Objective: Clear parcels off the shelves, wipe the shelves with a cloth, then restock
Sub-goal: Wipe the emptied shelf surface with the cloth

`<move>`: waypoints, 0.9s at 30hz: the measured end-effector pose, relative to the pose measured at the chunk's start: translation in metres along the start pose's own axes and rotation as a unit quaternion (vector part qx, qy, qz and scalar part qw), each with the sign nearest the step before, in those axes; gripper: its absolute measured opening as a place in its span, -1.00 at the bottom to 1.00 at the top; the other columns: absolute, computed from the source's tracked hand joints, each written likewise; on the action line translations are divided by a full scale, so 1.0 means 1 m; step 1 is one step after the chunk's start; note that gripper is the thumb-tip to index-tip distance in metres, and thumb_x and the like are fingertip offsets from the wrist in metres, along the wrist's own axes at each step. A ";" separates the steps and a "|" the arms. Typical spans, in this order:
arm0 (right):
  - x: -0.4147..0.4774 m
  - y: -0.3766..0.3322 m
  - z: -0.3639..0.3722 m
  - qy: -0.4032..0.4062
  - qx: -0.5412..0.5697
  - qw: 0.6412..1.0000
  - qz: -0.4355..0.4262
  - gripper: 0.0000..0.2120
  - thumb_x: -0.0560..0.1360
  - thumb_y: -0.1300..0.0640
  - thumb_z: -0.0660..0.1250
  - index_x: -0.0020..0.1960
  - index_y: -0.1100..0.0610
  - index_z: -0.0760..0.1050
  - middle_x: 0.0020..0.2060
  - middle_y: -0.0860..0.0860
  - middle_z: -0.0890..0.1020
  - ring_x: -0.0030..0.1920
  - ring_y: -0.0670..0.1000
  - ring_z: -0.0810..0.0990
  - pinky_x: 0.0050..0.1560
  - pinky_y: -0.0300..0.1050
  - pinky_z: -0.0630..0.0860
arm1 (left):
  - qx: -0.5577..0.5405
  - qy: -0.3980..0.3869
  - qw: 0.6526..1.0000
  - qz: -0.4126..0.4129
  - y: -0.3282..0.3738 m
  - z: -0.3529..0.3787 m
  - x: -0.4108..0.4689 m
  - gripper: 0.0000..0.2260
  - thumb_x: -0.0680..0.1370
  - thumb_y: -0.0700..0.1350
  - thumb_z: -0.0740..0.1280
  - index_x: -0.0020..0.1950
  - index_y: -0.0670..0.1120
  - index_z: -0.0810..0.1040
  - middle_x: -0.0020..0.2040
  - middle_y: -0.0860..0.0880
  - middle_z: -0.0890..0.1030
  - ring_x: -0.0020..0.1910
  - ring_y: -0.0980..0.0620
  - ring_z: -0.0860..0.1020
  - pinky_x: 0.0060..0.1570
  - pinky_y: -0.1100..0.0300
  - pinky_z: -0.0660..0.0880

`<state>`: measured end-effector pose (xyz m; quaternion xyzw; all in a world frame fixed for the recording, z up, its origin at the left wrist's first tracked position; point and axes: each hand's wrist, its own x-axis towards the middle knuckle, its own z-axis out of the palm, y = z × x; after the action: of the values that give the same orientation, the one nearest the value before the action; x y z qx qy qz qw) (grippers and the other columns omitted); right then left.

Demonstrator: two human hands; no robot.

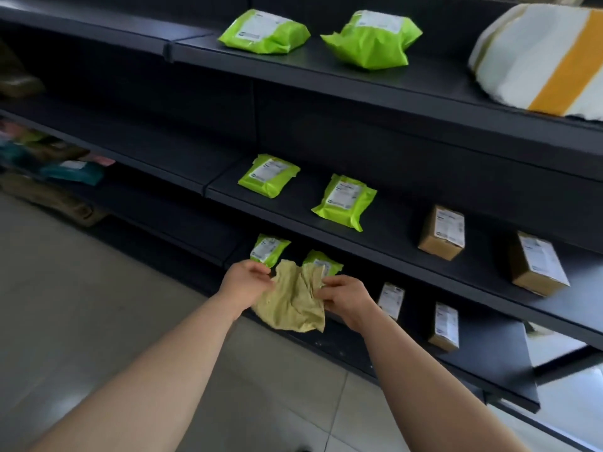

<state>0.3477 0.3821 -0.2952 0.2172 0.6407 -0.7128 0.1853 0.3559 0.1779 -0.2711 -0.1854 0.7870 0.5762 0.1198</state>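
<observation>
The cloth [293,303] hung between both hands, in front of the lowest shelf [489,357] and, as far as I could see, in the air. The left hand [243,282] pinched its upper left corner w/ curled fingertips. The right hand [346,300] gripped the right edge, fingers folded on the fabric, so neither hand was open. The cloth looked thin, soft and very light, w/ no stiffness; it probably needed bunching into a pad before wiping. The green mailers [264,32] were likely light but slippery plastic, better taken around the body. The cardboard boxes [442,231] looked stiff, good to hold by 2 sides. The top shelf [310,63] carried 2 mailers & a big white-yellow sack [538,57]. The middle shelf [398,223] had 2 mailers & 2 boxes, and the lowest had 2 mailers & 2 small boxes [444,326].
</observation>
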 end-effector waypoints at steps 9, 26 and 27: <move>0.082 -0.025 0.039 -0.055 -0.102 0.992 0.049 -0.66 0.40 0.51 0.24 0.02 0.14 0.47 -0.04 0.18 0.56 -0.14 0.09 0.57 -0.21 -0.11 0.54 | -0.005 -0.013 0.995 -0.100 -0.010 -0.036 0.070 -0.43 0.36 -0.41 0.37 0.32 -0.03 0.48 -0.02 -0.01 0.62 -0.11 0.11 0.58 -0.31 0.36 0.43; 0.191 0.056 0.208 0.041 -0.079 0.991 0.101 -0.69 0.37 0.45 0.36 0.07 0.21 0.55 0.00 0.18 0.61 -0.02 0.18 0.60 0.00 0.07 0.56 | 0.069 -0.156 0.977 -0.127 -0.109 -0.146 0.232 -0.66 0.40 -0.43 0.28 0.07 -0.16 0.65 0.04 -0.19 0.66 0.04 -0.12 0.63 0.13 -0.05 0.56; 0.197 0.067 0.213 0.053 -0.081 0.990 0.106 -0.70 0.36 0.46 0.38 0.02 0.19 0.56 -0.03 0.16 0.61 -0.06 0.16 0.59 -0.05 0.03 0.55 | 0.069 -0.157 0.976 -0.131 -0.121 -0.148 0.240 -0.65 0.39 -0.44 0.28 0.08 -0.17 0.65 0.03 -0.18 0.66 0.03 -0.11 0.63 0.12 -0.05 0.56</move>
<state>0.2041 0.1655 -0.4411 0.3056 0.6786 -0.6222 0.2430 0.1949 -0.0319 -0.4268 -0.1859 0.7650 0.5216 0.3289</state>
